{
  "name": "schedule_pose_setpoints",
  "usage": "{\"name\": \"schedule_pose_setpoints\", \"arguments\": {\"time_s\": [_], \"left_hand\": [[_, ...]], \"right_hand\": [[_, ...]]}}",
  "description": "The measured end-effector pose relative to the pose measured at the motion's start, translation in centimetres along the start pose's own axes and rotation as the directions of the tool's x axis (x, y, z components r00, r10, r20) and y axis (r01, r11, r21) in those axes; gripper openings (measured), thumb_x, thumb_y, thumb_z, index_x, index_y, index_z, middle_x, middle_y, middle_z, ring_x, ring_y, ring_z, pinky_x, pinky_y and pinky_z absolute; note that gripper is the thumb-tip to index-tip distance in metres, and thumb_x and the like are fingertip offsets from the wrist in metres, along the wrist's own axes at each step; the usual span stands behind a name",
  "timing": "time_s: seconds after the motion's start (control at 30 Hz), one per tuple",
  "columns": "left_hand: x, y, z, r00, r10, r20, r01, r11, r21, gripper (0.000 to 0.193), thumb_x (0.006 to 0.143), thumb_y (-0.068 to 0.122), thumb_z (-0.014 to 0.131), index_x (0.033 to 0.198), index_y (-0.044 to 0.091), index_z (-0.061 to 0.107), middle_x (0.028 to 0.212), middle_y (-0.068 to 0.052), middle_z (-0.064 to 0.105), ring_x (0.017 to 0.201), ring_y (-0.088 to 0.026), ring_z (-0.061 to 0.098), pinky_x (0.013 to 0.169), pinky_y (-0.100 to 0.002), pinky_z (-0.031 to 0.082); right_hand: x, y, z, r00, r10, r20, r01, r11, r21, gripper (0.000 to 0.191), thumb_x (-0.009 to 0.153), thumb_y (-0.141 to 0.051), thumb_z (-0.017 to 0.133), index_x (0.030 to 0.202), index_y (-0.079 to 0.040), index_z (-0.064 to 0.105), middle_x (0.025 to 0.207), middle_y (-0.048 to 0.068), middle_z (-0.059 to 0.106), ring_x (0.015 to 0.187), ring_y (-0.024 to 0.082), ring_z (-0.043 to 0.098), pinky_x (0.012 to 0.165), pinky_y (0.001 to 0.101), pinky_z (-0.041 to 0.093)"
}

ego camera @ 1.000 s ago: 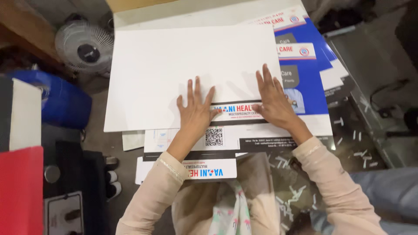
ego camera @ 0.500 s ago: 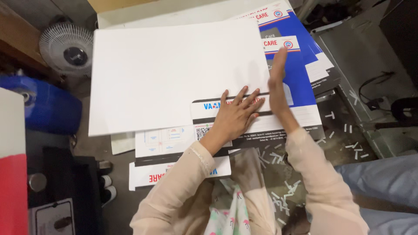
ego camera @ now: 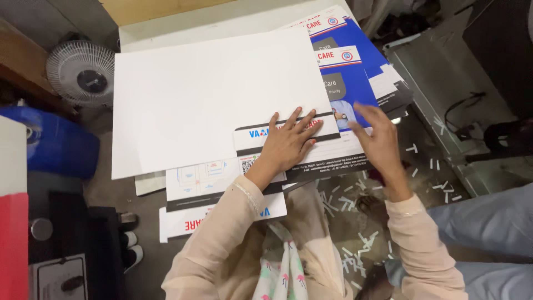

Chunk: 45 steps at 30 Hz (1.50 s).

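Left hand (ego camera: 288, 145): fingers spread, pressed flat on printed sheet (ego camera: 333, 153), pinning it under large blank white sheet (ego camera: 211, 97). Right hand (ego camera: 377, 141): open, fingertips steadying the sheet's right edge beside blue leaflets (ego camera: 355, 61).

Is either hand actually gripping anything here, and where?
Nothing is gripped. The left hand presses flat on the printed sheet near its top edge; the right hand rests open at its right side.

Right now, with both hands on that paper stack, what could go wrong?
1. The big white sheet overhangs the stack's left edge unsupported; it may slide or sag off.
2. Only the left hand presses flat on the printed sheets; the right hand touches just their edge, so layers could skew.
3. Paper scraps litter the surface below and might get caught between sheets.
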<state>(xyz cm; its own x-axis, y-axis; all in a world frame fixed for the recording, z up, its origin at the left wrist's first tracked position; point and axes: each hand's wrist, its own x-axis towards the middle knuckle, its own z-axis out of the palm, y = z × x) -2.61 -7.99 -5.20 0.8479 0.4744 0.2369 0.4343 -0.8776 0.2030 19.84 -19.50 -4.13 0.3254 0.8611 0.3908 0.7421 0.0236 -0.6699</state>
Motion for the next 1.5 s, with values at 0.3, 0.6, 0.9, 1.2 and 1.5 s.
{"name": "schedule_pose_setpoints", "arguments": {"time_s": [0.3, 0.6, 0.9, 1.2, 1.5], "left_hand": [[0.1, -0.1, 0.1, 0.999, 0.001, 0.037, -0.001, 1.000, 0.009, 0.050, 0.104, 0.045, 0.047, 0.153, 0.034, 0.045, 0.167, 0.005, 0.030, 0.154, -0.023, 0.027, 0.115, -0.071, 0.020], [0.7, -0.3, -0.3, 0.997, -0.012, 0.080, 0.010, 1.000, 0.018, 0.076, 0.092, 0.067, 0.048, 0.153, 0.023, 0.041, 0.165, 0.004, 0.029, 0.153, -0.022, 0.025, 0.117, -0.066, 0.018], [-0.5, 1.9, -3.5, 0.995, -0.051, -0.089, 0.059, 0.995, 0.086, 0.052, 0.097, 0.034, 0.058, 0.147, 0.019, 0.052, 0.156, 0.001, 0.050, 0.147, -0.021, 0.045, 0.117, -0.056, 0.031], [-7.8, -4.4, -15.7, 0.916, 0.138, -0.377, -0.146, 0.989, 0.008, 0.055, 0.087, 0.010, 0.070, 0.141, 0.016, 0.060, 0.148, 0.000, 0.061, 0.132, -0.017, 0.061, 0.107, -0.041, 0.047], [-14.4, -8.9, -26.8, 0.762, 0.083, -0.642, 0.066, 0.977, 0.205, 0.040, 0.097, 0.003, 0.075, 0.131, 0.023, 0.073, 0.141, 0.001, 0.069, 0.135, -0.024, 0.068, 0.115, -0.038, 0.053]], "right_hand": [[2.5, 1.0, 1.6, 0.966, 0.219, 0.138, -0.193, 0.964, -0.181, 0.047, 0.059, -0.022, 0.097, 0.088, -0.004, 0.064, 0.086, 0.012, 0.069, 0.074, 0.024, 0.065, 0.069, 0.0358, 0.052], [0.3, -2.0, -0.1, 0.925, -0.357, 0.130, 0.374, 0.915, -0.152, 0.044, 0.079, -0.018, 0.081, 0.122, -0.013, 0.074, 0.123, 0.012, 0.070, 0.104, 0.029, 0.065, 0.086, 0.0385, 0.054], [1.2, -4.1, -0.6, 0.791, -0.609, -0.061, 0.573, 0.771, -0.277, 0.015, 0.089, 0.006, 0.070, 0.102, -0.002, 0.070, 0.107, 0.010, 0.074, 0.102, 0.031, 0.068, 0.091, 0.0418, 0.055], [-1.3, -19.2, -5.6, 0.725, -0.612, -0.316, 0.672, 0.728, 0.131, 0.027, 0.108, -0.039, 0.062, 0.097, -0.014, 0.064, 0.098, 0.002, 0.072, 0.098, 0.017, 0.068, 0.106, 0.0373, 0.048], [0.4, -28.6, -0.8, 0.385, -0.922, 0.045, 0.900, 0.364, -0.238, 0.037, 0.093, -0.014, 0.081, 0.128, -0.007, 0.071, 0.128, 0.015, 0.074, 0.126, 0.038, 0.068, 0.109, 0.0477, 0.051]]}}
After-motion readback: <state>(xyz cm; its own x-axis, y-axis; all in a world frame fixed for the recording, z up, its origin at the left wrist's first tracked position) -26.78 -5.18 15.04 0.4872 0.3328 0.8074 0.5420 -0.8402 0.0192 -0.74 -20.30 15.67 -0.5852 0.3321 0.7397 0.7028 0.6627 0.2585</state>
